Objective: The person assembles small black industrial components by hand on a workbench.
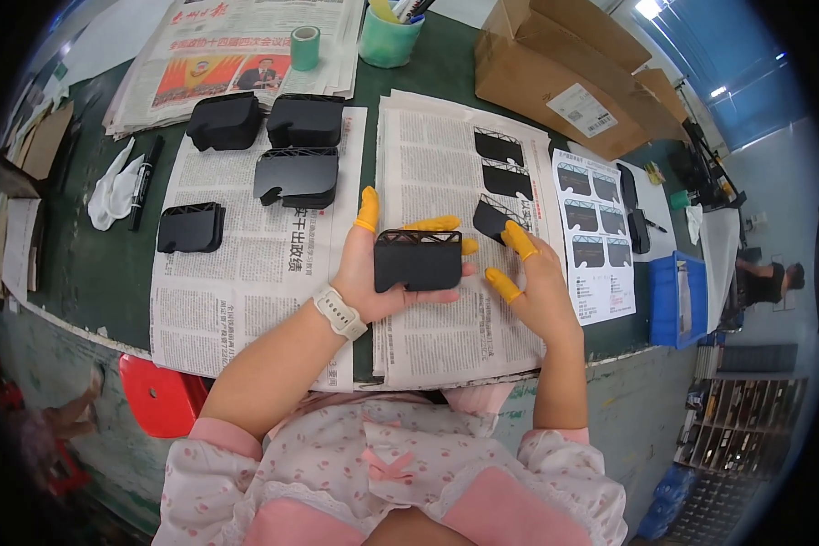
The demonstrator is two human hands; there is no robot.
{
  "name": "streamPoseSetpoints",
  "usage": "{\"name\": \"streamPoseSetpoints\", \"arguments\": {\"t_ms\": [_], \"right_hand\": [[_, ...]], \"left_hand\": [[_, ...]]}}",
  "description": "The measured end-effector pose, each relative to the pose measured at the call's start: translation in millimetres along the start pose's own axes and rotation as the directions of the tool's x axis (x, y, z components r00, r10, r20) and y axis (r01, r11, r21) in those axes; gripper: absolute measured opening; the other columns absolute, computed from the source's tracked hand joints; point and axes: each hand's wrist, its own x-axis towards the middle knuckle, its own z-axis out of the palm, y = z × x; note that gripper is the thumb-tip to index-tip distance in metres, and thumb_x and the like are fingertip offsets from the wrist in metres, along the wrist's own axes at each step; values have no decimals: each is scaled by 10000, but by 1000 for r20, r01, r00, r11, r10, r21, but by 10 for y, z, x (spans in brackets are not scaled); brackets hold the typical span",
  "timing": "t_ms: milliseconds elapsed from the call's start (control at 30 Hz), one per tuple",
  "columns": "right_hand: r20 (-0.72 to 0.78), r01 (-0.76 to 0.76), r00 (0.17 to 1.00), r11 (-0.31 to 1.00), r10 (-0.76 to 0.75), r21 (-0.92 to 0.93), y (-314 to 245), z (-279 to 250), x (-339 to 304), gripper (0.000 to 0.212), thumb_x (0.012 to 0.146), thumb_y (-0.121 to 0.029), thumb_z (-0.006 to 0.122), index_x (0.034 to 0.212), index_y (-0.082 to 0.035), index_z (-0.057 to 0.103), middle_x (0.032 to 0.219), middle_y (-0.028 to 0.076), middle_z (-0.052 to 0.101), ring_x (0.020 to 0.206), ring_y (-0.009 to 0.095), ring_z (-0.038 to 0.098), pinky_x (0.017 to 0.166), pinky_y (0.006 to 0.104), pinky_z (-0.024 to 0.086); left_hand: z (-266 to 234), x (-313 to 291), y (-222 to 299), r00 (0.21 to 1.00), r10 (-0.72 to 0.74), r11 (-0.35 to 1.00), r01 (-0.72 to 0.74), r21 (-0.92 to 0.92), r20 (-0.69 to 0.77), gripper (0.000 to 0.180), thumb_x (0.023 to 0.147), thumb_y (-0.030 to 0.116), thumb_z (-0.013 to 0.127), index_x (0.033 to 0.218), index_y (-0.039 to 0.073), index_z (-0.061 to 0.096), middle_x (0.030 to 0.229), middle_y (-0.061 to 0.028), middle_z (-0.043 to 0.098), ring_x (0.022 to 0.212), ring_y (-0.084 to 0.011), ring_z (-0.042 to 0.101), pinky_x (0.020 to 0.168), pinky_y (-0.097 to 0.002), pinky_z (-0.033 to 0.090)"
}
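Observation:
My left hand [359, 273], palm up with its thumb stretched out, bears a black plate [419, 264] with rounded lower corners and an openwork lattice top edge. I cannot tell whether this is one plate or a thin stack. Yellow finger cots cover several fingertips on both hands. To the right, my right hand [541, 282] has thumb and forefinger apart. Its forefinger reaches the lower right edge of a tilted black plate [491, 217] on the newspaper; whether it touches is unclear. Two similar plates, an upper one [498, 146] and a lower one [506, 180], lie just beyond.
Stacks of black plates [296, 177] sit on the left newspaper [237, 300]. A printed sheet [601, 291] and blue bin [679, 300] are at the right. Farther back stand a cardboard box [537, 82], green tape roll [305, 48] and pen cup [389, 41]. A red stool [159, 396] is below.

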Motion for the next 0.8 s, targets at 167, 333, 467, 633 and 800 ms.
{"name": "streamPoseSetpoints", "arguments": {"t_ms": [167,333,467,633,800], "right_hand": [[-96,-46,995,994,37,-97,242,57,95,708,838,-290,818,1370,83,538,1405,291,550,1389,411,449,1140,458,371],[-61,-175,983,982,171,-76,253,92,115,725,808,-315,848,1369,44,561,1385,253,575,1318,393,502,1098,443,406],[-98,-171,978,980,182,105,293,121,111,840,755,-250,896,1447,9,498,1215,187,636,1164,352,565,1047,419,445],[-17,-261,961,926,276,271,261,52,170,924,718,-178,919,1486,-3,436,1192,175,623,1141,314,585,1017,388,475],[-12,-229,968,897,252,379,262,47,168,900,735,-138,885,1497,-11,423,1223,187,611,1110,317,613,995,381,504]], "left_hand": [[120,-10,-27,995,-6,1000,5,-10,-98,1107,845,917,326,1475,21,491,1438,-288,531,1291,-498,544,946,-648,516],[60,-12,-14,993,37,999,-39,-9,-115,1046,879,873,357,1471,21,489,1427,-304,535,1273,-507,558,908,-630,556],[71,10,-16,985,72,997,-76,-24,-154,984,898,844,373,1434,33,524,1411,-301,548,1251,-505,575,860,-612,590],[113,15,-18,984,72,997,-71,8,-163,968,907,831,374,1446,41,522,1409,-297,550,1250,-507,575,842,-608,596],[118,15,-32,981,83,996,-85,-3,-177,961,909,823,383,1450,42,526,1411,-291,549,1251,-518,569,830,-602,601]]}}
